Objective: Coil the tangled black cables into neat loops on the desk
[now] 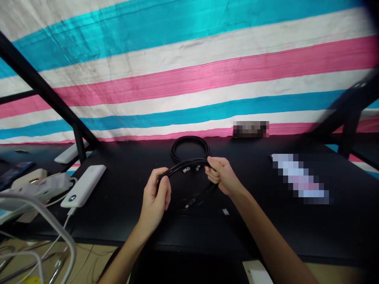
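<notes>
Both my hands hold a bundle of black cable (187, 163) above the black table (124, 205). My left hand (155, 197) is closed round its left end, thumb side up. My right hand (221, 174) pinches the right end with curled fingers. The cable arches between them, and loose ends with small connectors hang down toward the table under it. A second black cable (190, 147), wound into a neat round coil, lies flat on the table just behind my hands, apart from both.
A white power bank (84, 185) lies at the table's left, with a white power strip (38, 188) and cords beyond it. A small white scrap (225, 212) rests near my right wrist. A striped tarp (189, 71) hangs behind, with black frame bars (47, 92) at the left.
</notes>
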Motion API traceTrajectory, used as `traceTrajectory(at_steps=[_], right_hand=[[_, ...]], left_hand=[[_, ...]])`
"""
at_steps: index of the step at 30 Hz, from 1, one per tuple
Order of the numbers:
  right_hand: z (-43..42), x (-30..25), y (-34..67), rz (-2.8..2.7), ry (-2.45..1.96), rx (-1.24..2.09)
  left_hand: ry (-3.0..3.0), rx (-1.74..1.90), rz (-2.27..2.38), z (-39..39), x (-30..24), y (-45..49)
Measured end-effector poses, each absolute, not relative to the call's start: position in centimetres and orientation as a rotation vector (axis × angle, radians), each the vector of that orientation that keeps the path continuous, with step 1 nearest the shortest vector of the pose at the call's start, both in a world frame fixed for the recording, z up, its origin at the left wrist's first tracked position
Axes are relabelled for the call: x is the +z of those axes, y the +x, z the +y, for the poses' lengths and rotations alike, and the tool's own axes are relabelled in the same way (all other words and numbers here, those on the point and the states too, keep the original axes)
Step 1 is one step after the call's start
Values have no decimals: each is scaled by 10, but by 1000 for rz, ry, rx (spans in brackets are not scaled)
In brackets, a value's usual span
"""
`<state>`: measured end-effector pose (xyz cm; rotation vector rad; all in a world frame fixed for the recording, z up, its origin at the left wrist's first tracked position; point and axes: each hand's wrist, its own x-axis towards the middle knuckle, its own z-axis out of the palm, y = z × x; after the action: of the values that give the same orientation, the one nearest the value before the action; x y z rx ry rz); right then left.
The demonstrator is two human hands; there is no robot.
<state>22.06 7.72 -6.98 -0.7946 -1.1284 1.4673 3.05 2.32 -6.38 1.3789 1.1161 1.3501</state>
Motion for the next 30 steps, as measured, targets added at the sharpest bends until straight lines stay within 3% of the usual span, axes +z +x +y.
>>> traceTrajectory(at_steps=[9,30], right_hand=[[79,-69,220,-1076,-789,1485],[79,-63,229,-892,-679,1471]], left_hand=[[1557,1354,1191,28,-68,26],[1639,838,1297,28,-90,13]])
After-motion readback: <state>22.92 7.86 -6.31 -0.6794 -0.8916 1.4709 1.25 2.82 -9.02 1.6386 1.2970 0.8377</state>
